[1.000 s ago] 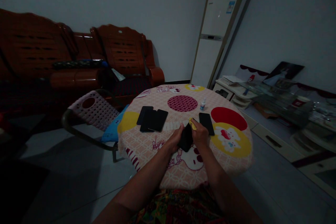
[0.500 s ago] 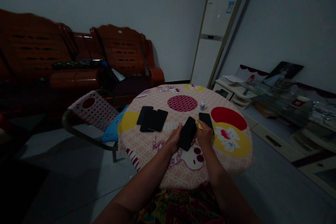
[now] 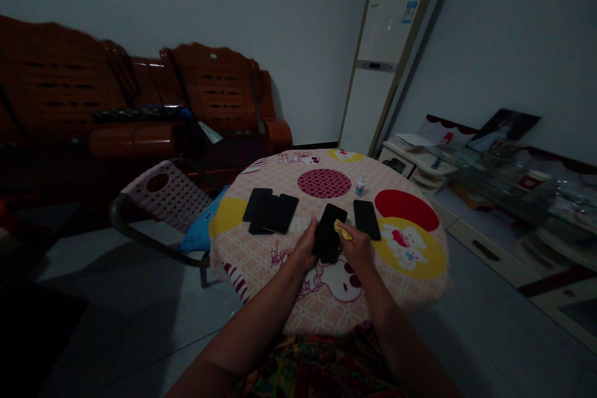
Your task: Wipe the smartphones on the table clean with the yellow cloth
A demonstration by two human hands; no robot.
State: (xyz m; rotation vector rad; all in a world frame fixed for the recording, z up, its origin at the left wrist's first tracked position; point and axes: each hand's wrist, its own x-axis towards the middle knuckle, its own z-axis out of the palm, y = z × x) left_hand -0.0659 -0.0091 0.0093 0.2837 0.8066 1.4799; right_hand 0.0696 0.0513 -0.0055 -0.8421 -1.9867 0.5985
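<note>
A black smartphone (image 3: 328,239) is held over the table by my left hand (image 3: 305,245), which grips it along its left edge. My right hand (image 3: 358,247) pinches a small yellow cloth (image 3: 342,231) against the upper right part of the phone's dark face. Just beyond my right hand another dark phone (image 3: 367,219) lies flat on the cloth-covered table. To the left several dark flat devices (image 3: 275,214) lie overlapping. A small white bottle (image 3: 360,185) with a blue label stands upright farther back.
The round table (image 3: 261,261) wears a patterned pink tablecloth. A woven chair (image 3: 170,199) with a blue cushion (image 3: 205,224) stands at its left, wooden sofas (image 3: 219,87) behind. A low cabinet with a glass top (image 3: 485,168) runs along the right wall.
My right hand has moved left with the yellow cloth, from the phone's right edge onto its face. The phone in my left hand has shifted slightly left, uncovering more of the phone on the table.
</note>
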